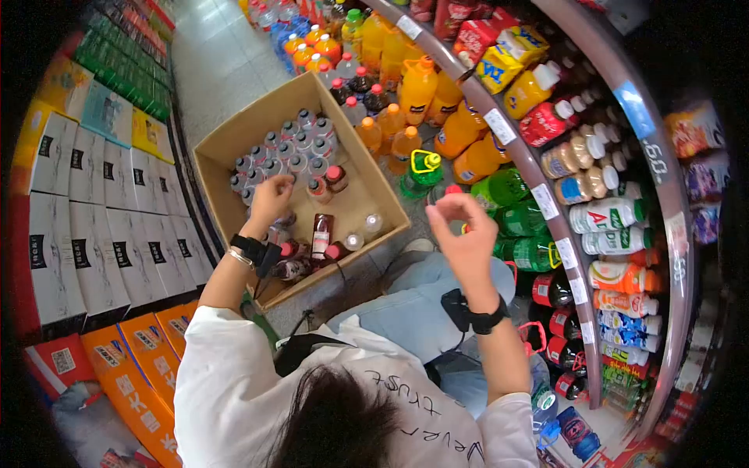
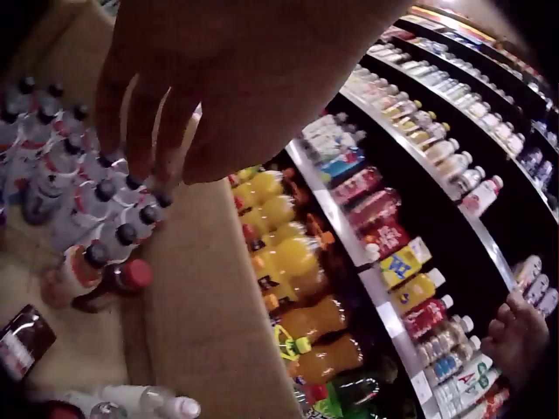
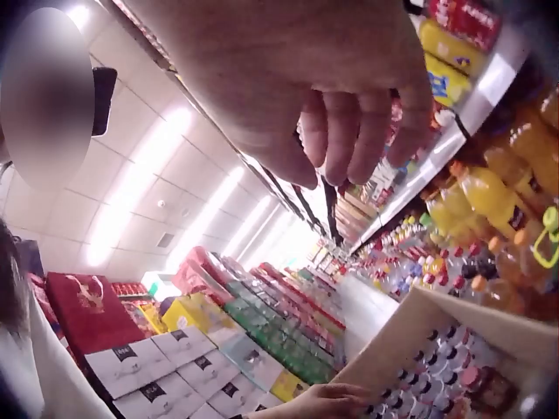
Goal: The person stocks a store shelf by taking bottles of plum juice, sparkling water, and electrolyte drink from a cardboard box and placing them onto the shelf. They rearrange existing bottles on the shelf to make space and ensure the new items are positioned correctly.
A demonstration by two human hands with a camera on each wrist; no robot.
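Over the bottles in the cardboard box (image 1: 367, 183), my left hand (image 1: 273, 204) hangs with bent, spread fingers. The left wrist view shows that hand (image 2: 210, 96) close above dark-capped clear bottles (image 2: 105, 192); contact with a cap cannot be told. Beside them stands a red-capped dark bottle (image 2: 118, 279). A dark bottle with a label (image 1: 321, 236) lies in the box. My right hand (image 1: 470, 240) is raised right of the box, near green bottles, thumb and forefinger curved towards each other. In the right wrist view, nothing shows in that hand (image 3: 306, 96), whose fingers bend loosely.
Orange drink bottles (image 1: 417, 90) and a green bottle with a yellow handle (image 1: 421, 175) stand beyond the box's right side. Shelves of drinks (image 1: 608, 214) curve along the right. White cartons (image 1: 94, 168) and orange cartons (image 1: 129, 370) are stacked on the left.
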